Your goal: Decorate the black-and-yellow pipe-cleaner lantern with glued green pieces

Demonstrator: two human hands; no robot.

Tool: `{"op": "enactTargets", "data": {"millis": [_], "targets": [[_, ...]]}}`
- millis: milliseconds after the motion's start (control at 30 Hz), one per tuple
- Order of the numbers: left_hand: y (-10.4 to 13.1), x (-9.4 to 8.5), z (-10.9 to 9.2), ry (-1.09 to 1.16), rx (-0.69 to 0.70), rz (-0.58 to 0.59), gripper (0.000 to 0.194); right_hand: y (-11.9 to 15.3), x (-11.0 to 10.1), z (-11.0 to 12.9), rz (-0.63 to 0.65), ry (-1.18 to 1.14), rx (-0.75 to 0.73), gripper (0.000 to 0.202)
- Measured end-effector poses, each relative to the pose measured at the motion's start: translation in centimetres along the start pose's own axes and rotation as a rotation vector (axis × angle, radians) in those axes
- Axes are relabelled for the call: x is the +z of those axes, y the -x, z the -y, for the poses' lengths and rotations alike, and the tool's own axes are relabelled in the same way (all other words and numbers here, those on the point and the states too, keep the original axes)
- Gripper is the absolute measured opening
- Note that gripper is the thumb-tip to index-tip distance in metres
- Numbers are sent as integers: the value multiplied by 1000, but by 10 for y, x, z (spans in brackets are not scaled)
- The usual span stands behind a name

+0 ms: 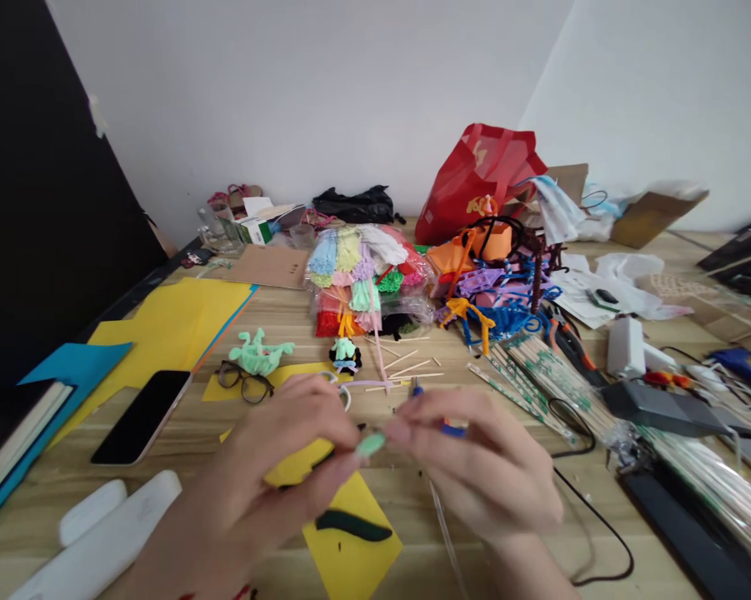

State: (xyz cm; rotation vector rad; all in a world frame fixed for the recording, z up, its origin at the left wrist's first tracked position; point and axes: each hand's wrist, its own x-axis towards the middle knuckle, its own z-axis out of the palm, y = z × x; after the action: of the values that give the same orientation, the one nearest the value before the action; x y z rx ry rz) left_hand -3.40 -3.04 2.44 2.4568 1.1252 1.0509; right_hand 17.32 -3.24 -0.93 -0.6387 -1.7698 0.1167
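Observation:
A small light-green fuzzy piece (370, 445), perhaps chenille stem, is pinched between the thumb and fingers of my left hand (281, 467). My right hand (475, 454) has thumb and fingertips closed at the piece's other end. Both hands hover over yellow paper (350, 542), on which lies a dark green curved strip (353, 525). Just beyond them sits a small figure (345, 354) with a mint-green top and black sides. A blue-tipped tool (418, 388) and a thin clear tube (447, 533) are partly hidden by my right hand.
Bagged chenille stems (356, 267) and a colourful heap (493, 283) stand beyond, before a red bag (481, 179). On the left are glasses (247, 382), a green figure (259, 352) and a phone (141, 417). Pliers (572, 346), bundled sticks (543, 375) and a black cable (606, 517) lie right.

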Motion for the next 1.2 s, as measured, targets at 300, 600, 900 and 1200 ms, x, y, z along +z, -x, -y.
{"op": "enactTargets", "data": {"millis": [300,600,900,1200], "targets": [[-15,29,15,325,-154,-19,13,-4,21,-22,-44,127,156,24],[-20,45,19,-99,40,-222,10,-1,20,-20,46,44,279,23],[-23,42,26,-342,270,-279,42,-8,17,-28,-12,-713,935,10],[-24,43,26,-306,289,-289,43,-10,16,-41,111,-897,890,6]]}}
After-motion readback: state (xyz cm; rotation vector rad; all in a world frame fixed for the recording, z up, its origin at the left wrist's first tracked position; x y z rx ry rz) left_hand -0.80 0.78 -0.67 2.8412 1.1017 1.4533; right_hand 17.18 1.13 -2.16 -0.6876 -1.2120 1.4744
